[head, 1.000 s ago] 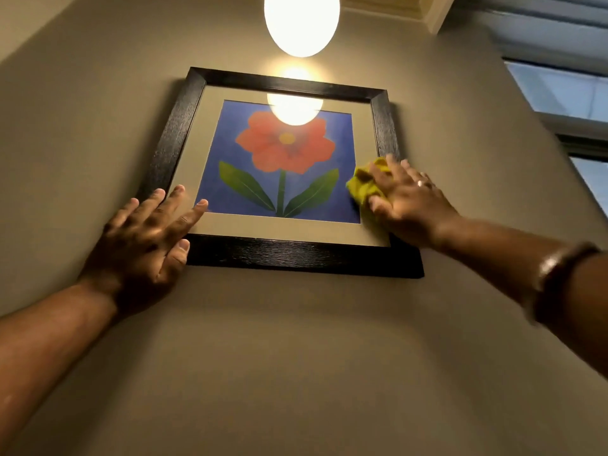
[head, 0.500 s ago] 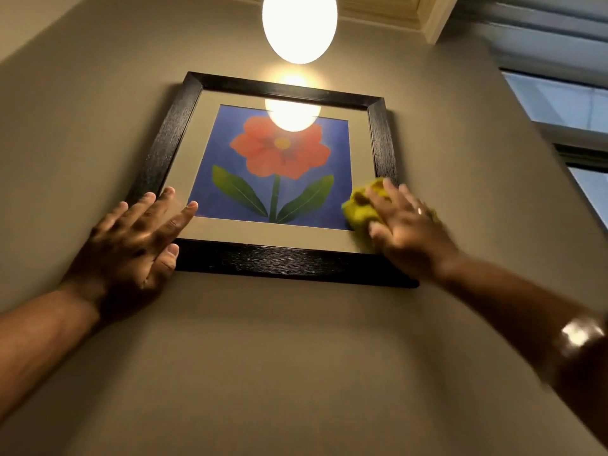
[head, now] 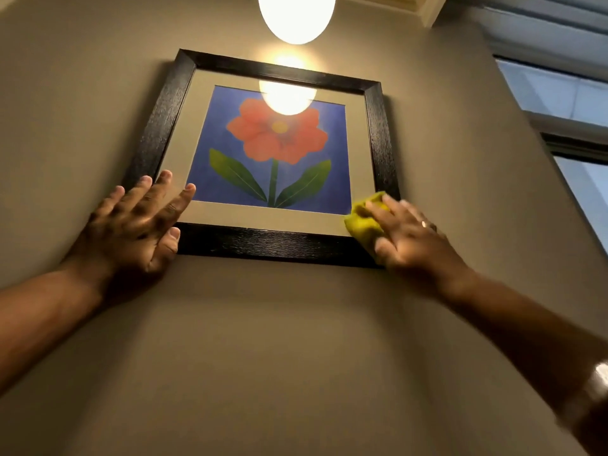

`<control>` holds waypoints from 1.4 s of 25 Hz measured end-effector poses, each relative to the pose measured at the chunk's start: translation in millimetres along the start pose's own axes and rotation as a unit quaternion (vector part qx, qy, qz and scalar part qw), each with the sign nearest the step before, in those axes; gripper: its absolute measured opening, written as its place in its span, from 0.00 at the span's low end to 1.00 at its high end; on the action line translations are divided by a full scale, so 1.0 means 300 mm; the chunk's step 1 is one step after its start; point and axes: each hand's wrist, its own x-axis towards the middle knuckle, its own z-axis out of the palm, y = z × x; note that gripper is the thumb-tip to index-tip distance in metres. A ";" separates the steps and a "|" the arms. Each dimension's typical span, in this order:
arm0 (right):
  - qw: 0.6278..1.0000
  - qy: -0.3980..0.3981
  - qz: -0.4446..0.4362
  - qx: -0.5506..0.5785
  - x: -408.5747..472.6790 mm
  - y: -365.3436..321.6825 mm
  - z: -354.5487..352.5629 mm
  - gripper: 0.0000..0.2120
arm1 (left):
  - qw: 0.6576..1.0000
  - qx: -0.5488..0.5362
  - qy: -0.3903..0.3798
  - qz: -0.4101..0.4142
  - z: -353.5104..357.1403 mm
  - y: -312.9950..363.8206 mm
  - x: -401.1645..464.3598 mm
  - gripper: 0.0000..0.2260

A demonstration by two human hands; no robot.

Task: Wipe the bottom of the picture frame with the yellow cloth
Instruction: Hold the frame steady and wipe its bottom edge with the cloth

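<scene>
A black picture frame (head: pixel 273 245) hangs on the beige wall, holding a red flower on blue behind glass. My left hand (head: pixel 131 225) lies flat with spread fingers over the frame's lower left corner, thumb on the bottom rail. My right hand (head: pixel 408 235) presses a bunched yellow cloth (head: pixel 362 222) against the lower right corner, where the mat meets the bottom rail. The hand covers most of the cloth; the hand is slightly blurred.
A lit globe lamp (head: pixel 296 14) hangs above the frame and glares on the glass. A window (head: pixel 559 93) with a blind is at the upper right. Bare wall (head: pixel 279 340) spreads below the frame.
My right hand with the cloth has slid down from the right side of the glass to the lower right corner. The left hand has kept its hold.
</scene>
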 end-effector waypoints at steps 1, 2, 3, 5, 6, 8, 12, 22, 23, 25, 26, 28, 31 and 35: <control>1.000 0.005 0.011 -0.014 0.125 0.012 -0.027 0.31 | 1.000 -0.002 -0.004 -0.001 -0.003 0.005 0.000 0.31; 0.999 -0.003 0.029 -0.017 0.264 0.019 -0.061 0.29 | 1.000 -0.001 -0.006 -0.004 -0.008 0.012 -0.002 0.31; 0.999 -0.021 0.047 -0.011 0.384 0.013 -0.112 0.28 | 1.000 -0.002 -0.008 -0.005 -0.009 0.020 -0.002 0.31; 0.996 -0.040 0.082 -0.008 0.502 0.003 -0.157 0.28 | 1.000 0.001 -0.014 -0.010 -0.012 0.028 -0.004 0.32; 0.996 -0.040 0.083 -0.011 0.474 0.002 -0.144 0.29 | 1.000 0.001 -0.018 -0.013 -0.014 0.030 -0.004 0.32; 0.997 -0.027 0.067 -0.001 0.265 0.001 -0.080 0.30 | 1.000 0.003 -0.022 -0.016 -0.020 0.030 -0.007 0.32; 0.999 -0.011 0.042 0.000 -0.123 -0.047 0.021 0.34 | 0.999 0.001 -0.038 -0.009 -0.026 0.027 -0.003 0.33; 0.994 0.042 0.095 -0.029 0.404 0.034 -0.047 0.30 | 0.991 0.085 -0.100 0.013 -0.036 0.122 0.043 0.38; 0.995 0.044 0.088 -0.023 0.381 0.033 -0.041 0.30 | 0.992 0.081 -0.089 0.041 -0.024 0.186 0.067 0.38; 0.996 0.033 0.087 0.000 0.317 0.023 -0.044 0.30 | 0.990 0.062 -0.062 0.111 0.013 0.330 0.116 0.37; 0.996 0.024 0.091 0.012 0.273 0.013 -0.042 0.30 | 0.988 0.057 -0.050 0.132 0.031 0.386 0.134 0.36; 0.996 0.024 0.079 0.017 0.130 -0.005 -0.010 0.31 | 0.989 0.057 -0.030 0.131 0.059 0.439 0.147 0.34; 0.999 0.018 0.045 -0.017 -0.136 -0.035 0.061 0.35 | 0.991 0.061 0.009 0.122 0.096 0.448 0.133 0.34; 0.998 0.026 0.029 -0.049 0.201 0.041 -0.024 0.32 | 0.989 0.057 0.046 0.132 0.110 0.442 0.132 0.34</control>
